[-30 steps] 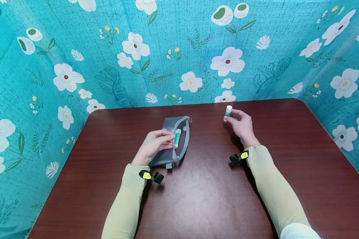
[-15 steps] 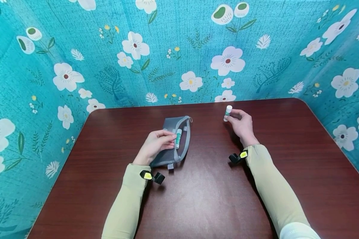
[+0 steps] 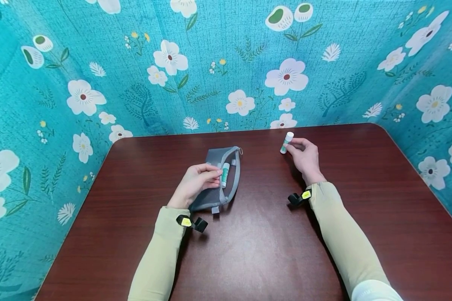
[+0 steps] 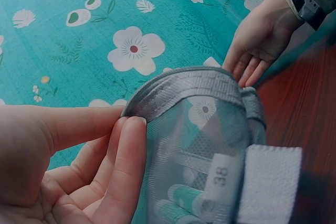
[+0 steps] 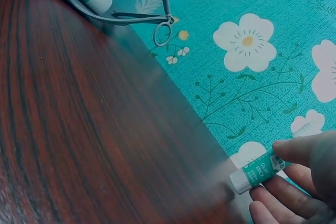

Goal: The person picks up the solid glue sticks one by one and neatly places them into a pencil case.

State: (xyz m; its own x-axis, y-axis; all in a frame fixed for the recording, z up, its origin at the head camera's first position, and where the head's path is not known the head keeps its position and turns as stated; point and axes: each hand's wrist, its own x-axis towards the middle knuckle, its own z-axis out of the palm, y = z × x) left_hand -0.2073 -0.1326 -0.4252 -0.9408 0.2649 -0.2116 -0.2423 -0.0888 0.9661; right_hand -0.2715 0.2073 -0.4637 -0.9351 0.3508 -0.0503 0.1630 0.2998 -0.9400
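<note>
My left hand pinches the edge of a grey zip pouch between thumb and fingers. The pouch's mouth gapes toward the right. Inside the opening lies a glue stick with a green label; through the mesh in the left wrist view, green-and-white tubes show side by side. Over the far right part of the table, my right hand pinches a second glue stick, white cap up and leaning a little. Its green label reads "glue stick" in the right wrist view, where the fingers cover one end.
Both hands are over a dark red-brown wooden table. A teal floral cloth hangs behind its back edge and along both sides. The pouch's zip pull ring sticks out at its far corner.
The glue stick in my right hand has tilted, its lower end swinging left and showing more of its label. The pouch and left hand have shifted very slightly right.
</note>
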